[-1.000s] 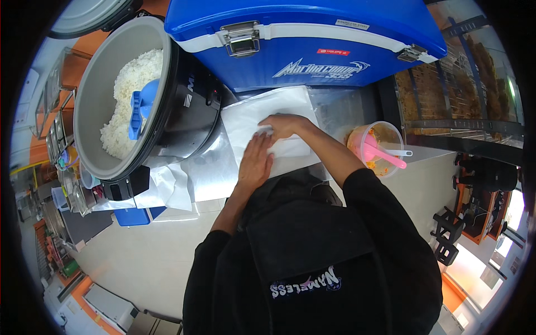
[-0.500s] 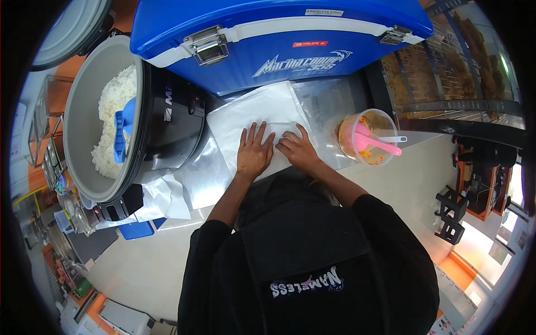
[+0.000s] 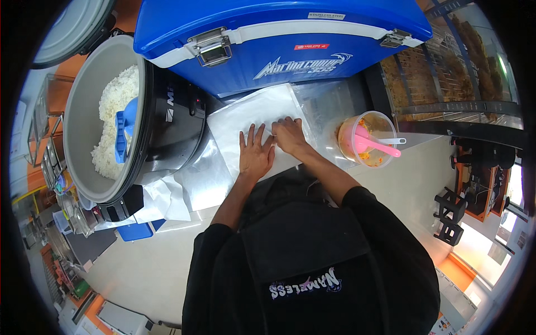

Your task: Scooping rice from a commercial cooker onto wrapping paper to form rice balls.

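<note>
White wrapping paper (image 3: 229, 128), apparently a stack of sheets, lies on the metal counter in front of me. Palm down on it rests my left hand (image 3: 255, 153), its fingers spread over a folded part of the paper. Just beside it, my right hand (image 3: 289, 137) is closed, fingers curled down and gripping the folded paper. Whatever lies under the fold is hidden by my hands. To the right stands a clear tub (image 3: 349, 139) with orange-yellow food inside and a pink-handled spoon (image 3: 385, 148) and a white-handled one leaning on its rim.
A large black rice cooker (image 3: 167, 125) full of white rice (image 3: 114, 100), with a blue scoop (image 3: 120, 137), stands at the left. Behind the paper is a big blue cooler box (image 3: 240, 67) with metal latches. Crumpled paper (image 3: 164, 195) lies beside the cooker. A glass-sided rack (image 3: 441, 67) holds browned food.
My right hand has moved slightly left and away from me, its fingers curling tighter beside my left hand. My left hand stays almost in place, its fingers a little more spread.
</note>
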